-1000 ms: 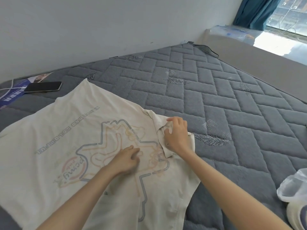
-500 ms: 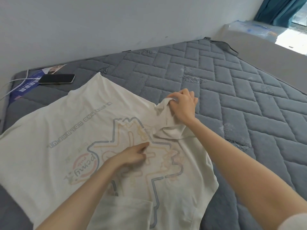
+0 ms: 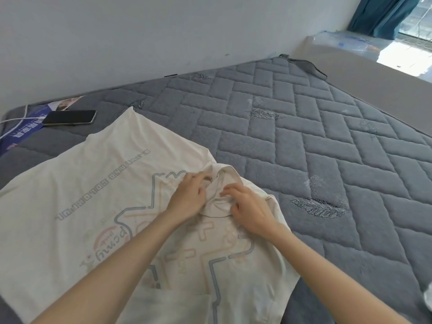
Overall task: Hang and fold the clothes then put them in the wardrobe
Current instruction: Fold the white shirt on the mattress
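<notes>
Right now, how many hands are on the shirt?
2: the left hand and the right hand both hold the collar of the white shirt, side by side.

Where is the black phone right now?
In the head view, the black phone lies far left on the grey mattress, by a blue leaflet, just beyond the white shirt.

A bedroom in a home, bare grey quilted mattress against a plain wall, phone charging on it, teal curtain by a window
</notes>
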{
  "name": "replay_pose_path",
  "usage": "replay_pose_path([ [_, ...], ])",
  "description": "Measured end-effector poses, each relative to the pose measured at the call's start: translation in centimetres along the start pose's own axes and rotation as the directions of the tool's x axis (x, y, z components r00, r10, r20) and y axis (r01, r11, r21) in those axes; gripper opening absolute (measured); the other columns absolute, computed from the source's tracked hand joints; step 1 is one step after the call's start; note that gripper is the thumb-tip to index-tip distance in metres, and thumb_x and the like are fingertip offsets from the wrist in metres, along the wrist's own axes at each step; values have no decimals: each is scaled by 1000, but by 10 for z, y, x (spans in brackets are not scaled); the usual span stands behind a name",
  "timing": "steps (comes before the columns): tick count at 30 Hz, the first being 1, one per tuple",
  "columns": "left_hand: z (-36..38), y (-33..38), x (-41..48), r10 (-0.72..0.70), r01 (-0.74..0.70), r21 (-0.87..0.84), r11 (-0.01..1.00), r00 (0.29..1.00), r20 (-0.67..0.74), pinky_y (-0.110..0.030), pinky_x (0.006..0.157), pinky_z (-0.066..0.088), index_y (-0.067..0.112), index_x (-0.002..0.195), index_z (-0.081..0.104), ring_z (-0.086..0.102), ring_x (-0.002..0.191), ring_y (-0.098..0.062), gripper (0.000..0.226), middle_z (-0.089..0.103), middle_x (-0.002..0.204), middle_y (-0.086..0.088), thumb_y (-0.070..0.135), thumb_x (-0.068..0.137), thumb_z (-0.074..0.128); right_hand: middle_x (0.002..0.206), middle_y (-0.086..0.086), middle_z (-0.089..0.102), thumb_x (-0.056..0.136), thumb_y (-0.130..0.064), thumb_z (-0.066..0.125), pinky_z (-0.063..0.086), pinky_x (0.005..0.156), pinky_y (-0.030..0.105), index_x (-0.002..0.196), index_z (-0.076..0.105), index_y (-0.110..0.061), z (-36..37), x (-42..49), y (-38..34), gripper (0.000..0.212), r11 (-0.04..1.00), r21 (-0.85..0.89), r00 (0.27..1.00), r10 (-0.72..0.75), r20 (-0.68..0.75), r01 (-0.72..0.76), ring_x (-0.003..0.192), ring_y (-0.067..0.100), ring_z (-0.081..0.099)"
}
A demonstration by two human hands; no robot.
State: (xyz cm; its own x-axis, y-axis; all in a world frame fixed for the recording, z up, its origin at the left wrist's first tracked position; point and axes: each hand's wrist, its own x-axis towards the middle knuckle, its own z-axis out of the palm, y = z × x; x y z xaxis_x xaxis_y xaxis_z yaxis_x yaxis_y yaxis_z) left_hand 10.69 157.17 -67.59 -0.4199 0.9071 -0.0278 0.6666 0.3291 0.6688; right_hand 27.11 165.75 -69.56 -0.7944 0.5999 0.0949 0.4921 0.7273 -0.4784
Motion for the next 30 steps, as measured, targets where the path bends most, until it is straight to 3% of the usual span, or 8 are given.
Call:
replay_pose_path([
  [4,6,19,19,142,-198,332,922,972,186,-41,100,37,39,133,47,17,137,-24,53,7,156,0,8,91,46,124,-10,52,84,-9,42,50,70,40,129,52,-32,8,-10,5,51,994,-99,986,58,159,-42,96,22,61],
  [8,13,17,29,-28,-101,488,867,968,250,-40,94,40,26,141,36,16,136,-28,55,0,157,2,6,89,39,104,-4,54,94,-18,42,46,66,37,112,65,-29,7,-7,6,31,988,-156,996,31,83,-18,80,25,61],
  [15,7,-8,27,62,-62,-39,997,998,1,-23,102,32,7,128,52,41,127,-17,43,40,141,-3,-3,89,36,104,-1,64,95,-33,43,36,72,32,130,50,-36,3,-2,-8,36,952,-298,989,-25,145,68,92,25,61],
  [19,-7,-19,29,-52,41,-161,986,996,-70,-25,104,32,4,127,54,41,126,-18,48,45,136,-8,-8,83,38,89,3,69,99,-27,35,29,63,33,116,58,-27,-8,-2,-23,29,934,-356,998,44,33,-29,83,29,62],
  [22,-20,-26,24,-243,198,-375,906,967,-78,-37,96,45,9,112,62,53,110,-22,44,59,115,-2,-8,82,36,60,-4,62,85,-20,42,40,53,25,76,65,-19,-28,-8,-33,25,891,-439,954,-221,-201,114,55,22,57],
  [24,-24,-33,17,-348,300,-470,830,937,-16,-39,92,48,15,102,66,57,100,-20,37,63,97,4,-4,85,39,57,-3,61,79,-17,46,42,59,25,68,63,-21,-35,-11,-39,21,812,-500,940,-342,14,303,57,20,57],
  [27,-21,-48,7,-475,482,-477,735,868,146,-39,87,49,11,97,68,59,91,-26,27,64,95,-9,0,88,45,75,0,66,85,-19,44,37,70,29,91,68,-26,-28,-24,-40,26,907,-312,893,-130,431,283,75,21,57],
  [30,-19,-53,3,-584,566,-513,646,799,146,-35,78,45,8,85,62,53,74,-25,17,57,83,-12,4,88,45,59,-8,52,85,-21,46,33,57,24,96,56,-29,-13,-37,-30,17,1000,-10,982,19,189,-17,56,5,48],
])
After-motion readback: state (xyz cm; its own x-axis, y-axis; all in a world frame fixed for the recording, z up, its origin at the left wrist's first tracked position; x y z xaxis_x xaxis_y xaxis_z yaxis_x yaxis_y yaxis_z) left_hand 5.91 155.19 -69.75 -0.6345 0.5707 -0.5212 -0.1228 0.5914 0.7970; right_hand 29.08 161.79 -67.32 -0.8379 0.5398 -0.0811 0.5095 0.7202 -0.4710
